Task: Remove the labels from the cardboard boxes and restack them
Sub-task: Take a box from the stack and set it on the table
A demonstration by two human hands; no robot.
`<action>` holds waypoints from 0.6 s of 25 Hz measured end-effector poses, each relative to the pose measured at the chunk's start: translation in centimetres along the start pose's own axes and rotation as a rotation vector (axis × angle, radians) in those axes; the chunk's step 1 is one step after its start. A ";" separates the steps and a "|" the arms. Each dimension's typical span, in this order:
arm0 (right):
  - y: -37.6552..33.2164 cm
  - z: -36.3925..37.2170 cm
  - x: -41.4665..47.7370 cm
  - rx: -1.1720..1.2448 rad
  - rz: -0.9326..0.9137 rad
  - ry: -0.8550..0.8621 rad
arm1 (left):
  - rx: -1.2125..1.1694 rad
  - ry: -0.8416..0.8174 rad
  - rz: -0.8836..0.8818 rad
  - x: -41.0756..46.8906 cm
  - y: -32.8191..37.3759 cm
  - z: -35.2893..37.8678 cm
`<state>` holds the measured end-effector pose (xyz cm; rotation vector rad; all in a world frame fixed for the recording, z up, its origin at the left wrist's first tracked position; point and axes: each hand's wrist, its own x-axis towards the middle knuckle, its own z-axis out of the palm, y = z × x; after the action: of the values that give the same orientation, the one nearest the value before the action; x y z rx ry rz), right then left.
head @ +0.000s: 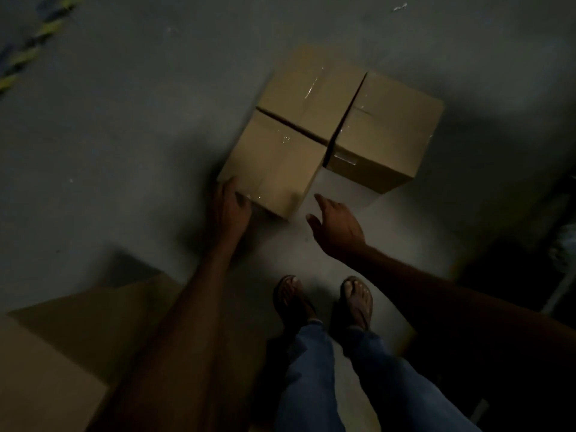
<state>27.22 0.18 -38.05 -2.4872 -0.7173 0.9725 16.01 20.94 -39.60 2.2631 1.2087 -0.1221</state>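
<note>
– Three boxes [314,98], where?
– Close together on a grey concrete floor [124,157], in dim light. A fourth box [62,353] sits lower left, well apart. Striped tape [28,54] crosses the far left.
– Hands?
– The left hand [232,210] rests against the nearest box [274,163], fingers relaxed. The right hand [338,227] hovers beside it, spread, holding nothing.
</note>
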 end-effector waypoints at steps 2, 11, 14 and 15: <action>0.4 2.8 4.8 0.031 0.021 -0.010 | 0.027 -0.013 0.018 5.4 -1.8 2.1; 2.7 12.0 16.2 0.272 0.129 0.133 | 0.104 -0.038 -0.147 16.7 -7.4 12.4; 2.9 11.8 15.5 0.360 0.175 0.200 | 0.056 0.042 -0.261 13.2 -7.4 13.7; 3.2 11.4 15.3 0.378 0.194 0.212 | 0.033 0.037 -0.319 11.5 -7.3 14.2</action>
<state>29.83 8.27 -55.41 -2.3017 -0.2039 0.8036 19.52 25.28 -58.47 2.0913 1.5907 -0.2220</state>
